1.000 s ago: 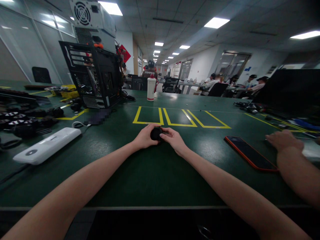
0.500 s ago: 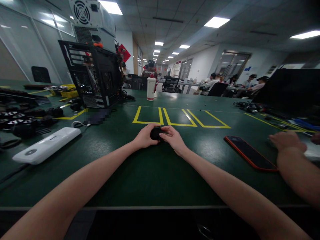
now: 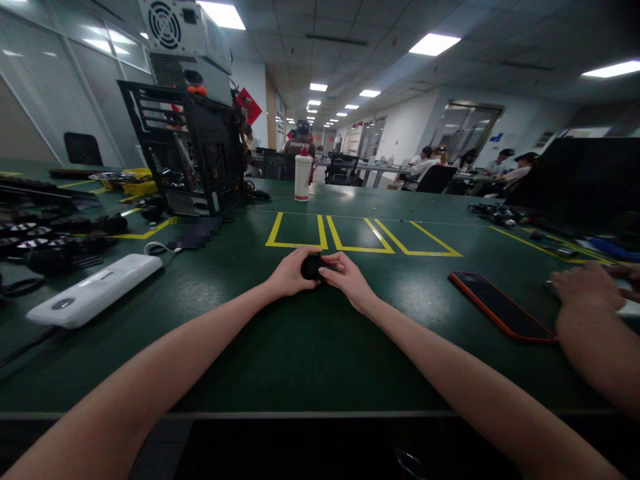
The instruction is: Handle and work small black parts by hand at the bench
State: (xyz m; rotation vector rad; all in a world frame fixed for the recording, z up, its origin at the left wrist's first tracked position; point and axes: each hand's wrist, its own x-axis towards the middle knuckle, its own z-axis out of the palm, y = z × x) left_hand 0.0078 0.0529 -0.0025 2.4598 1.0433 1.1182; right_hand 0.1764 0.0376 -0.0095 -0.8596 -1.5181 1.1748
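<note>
Between my hands is a small, dark, round object (image 3: 311, 267), too dark for me to make out its kind. My left hand (image 3: 291, 272) curls round its left side, the thumb below and the fingers above. From the right, the fingertips of my right hand (image 3: 345, 277) pinch its edge. Both hands are closed on it, just over the green tabletop (image 3: 320, 353). Yellow tape outlines (image 3: 355, 251) lie on the table just beyond my hands.
A white power strip (image 3: 95, 290) lies at left, near an open computer case (image 3: 200, 153). Farther back stands a white bottle (image 3: 302, 177). On the right are an orange-edged phone (image 3: 500, 307) and a co-worker's hand (image 3: 587, 287). Dark parts (image 3: 45, 240) clutter the left side.
My hands and the dark round object stay almost still. At the right, the co-worker's hand has shifted slightly to the right.
</note>
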